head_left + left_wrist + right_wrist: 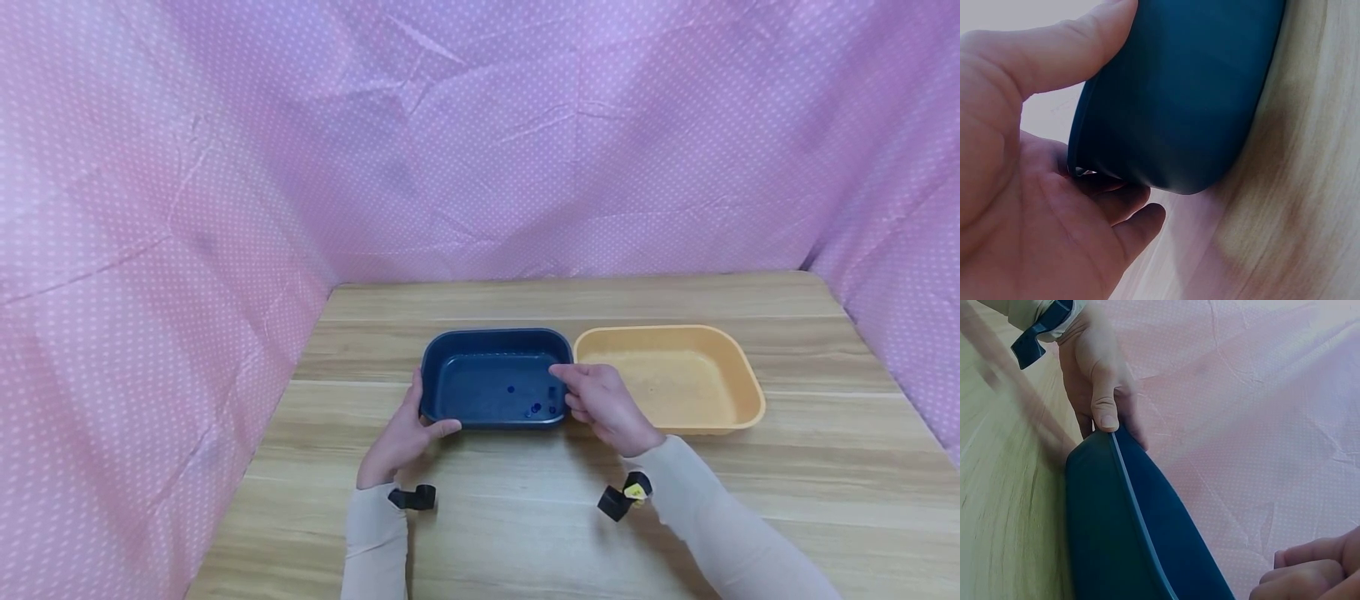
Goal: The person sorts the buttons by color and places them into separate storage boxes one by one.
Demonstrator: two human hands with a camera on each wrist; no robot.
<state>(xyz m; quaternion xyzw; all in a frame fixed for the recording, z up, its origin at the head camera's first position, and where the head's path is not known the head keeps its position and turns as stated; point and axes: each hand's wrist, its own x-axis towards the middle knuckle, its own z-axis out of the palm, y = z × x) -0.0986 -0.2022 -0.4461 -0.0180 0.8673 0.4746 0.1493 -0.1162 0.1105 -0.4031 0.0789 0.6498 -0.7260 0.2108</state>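
Note:
A dark blue plastic tub [495,333] sits on the table with several small dark blue pieces [536,407] at the right of its floor. My left hand [405,437] grips the tub's left end, thumb at the near rim and fingers along the outer side. In the left wrist view the left hand [1054,156] is close against the tub's outer wall [1172,100]. At the tub's right rim, my right hand [603,406] hovers with curled fingers, index fingertip over the inside. I cannot tell whether anything small is between its fingertips [1291,555].
A yellow-orange tub [738,400] stands right beside the blue one, its bare floor partly behind the right hand. Both rest on a wood-grain table [510,533]. Pink dotted cloth [480,167] hangs behind and at the sides. Each wrist wears a black camera mount.

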